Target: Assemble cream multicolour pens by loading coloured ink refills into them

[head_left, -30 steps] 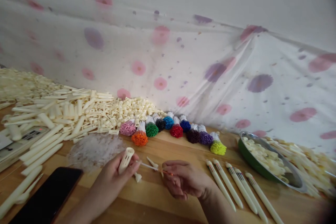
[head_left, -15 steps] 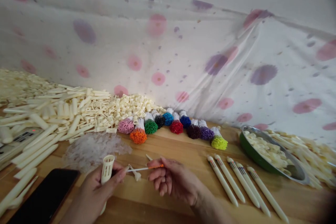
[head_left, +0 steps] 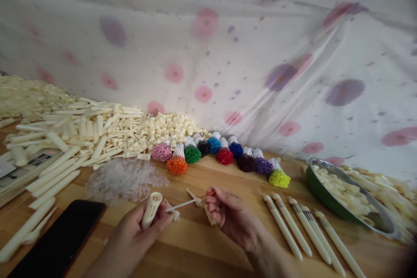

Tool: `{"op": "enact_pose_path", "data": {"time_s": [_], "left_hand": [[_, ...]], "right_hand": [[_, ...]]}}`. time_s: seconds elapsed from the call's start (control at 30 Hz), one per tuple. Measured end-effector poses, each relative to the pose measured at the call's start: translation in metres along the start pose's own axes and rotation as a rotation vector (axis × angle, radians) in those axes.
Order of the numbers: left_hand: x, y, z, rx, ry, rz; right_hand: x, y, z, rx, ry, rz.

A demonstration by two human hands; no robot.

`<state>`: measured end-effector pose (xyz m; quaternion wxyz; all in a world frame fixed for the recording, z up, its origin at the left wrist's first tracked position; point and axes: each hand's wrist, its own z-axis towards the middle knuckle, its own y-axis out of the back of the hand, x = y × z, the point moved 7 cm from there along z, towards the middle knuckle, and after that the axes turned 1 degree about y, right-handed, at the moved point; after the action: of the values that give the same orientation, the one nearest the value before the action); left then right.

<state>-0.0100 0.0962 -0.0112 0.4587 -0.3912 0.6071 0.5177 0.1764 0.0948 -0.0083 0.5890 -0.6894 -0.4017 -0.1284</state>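
Note:
My left hand [head_left: 143, 226] is closed around a cream pen barrel [head_left: 152, 210] with a slotted, open top, tilted upward. Between the fingertips of my right hand [head_left: 230, 213] is the orange end of a thin white refill [head_left: 184, 204]. The refill's other end reaches the fingertips of my left hand; its exact contact there is too small to tell. Small cream parts [head_left: 195, 200] lie on the table just behind and between the hands. Behind them stand bundles of refills with coloured ends, among them an orange bundle [head_left: 177, 160] and a green bundle [head_left: 192, 151].
Clear small pieces [head_left: 125, 178] and a large cream heap [head_left: 107, 132] lie left. A black phone [head_left: 61, 239] is at the near left. Several pens [head_left: 308, 228] lie right, before a green-sided bowl [head_left: 335, 204] of cream parts. A patterned sheet [head_left: 182, 47] hangs behind.
The view has shifted slightly, moving most things rightward. The barrel in my left hand has tilted to the right, and the fingers of my right hand have curled in more around the refill's orange end.

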Motion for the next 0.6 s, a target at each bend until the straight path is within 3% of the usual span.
{"op": "enact_pose_path", "data": {"time_s": [0.13,0.27,0.6], "left_hand": [[-0.007,-0.007,-0.009,0.088,-0.090,0.010],[-0.011,-0.011,-0.010,0.158,-0.171,0.130],[-0.008,-0.019,-0.012,0.273,-0.268,0.231]], "right_hand": [[0.030,0.004,-0.010,-0.001,0.084,-0.045],[0.048,-0.005,-0.024,0.065,0.202,-0.188],[0.032,-0.016,-0.023,0.104,0.168,-0.289]]}}
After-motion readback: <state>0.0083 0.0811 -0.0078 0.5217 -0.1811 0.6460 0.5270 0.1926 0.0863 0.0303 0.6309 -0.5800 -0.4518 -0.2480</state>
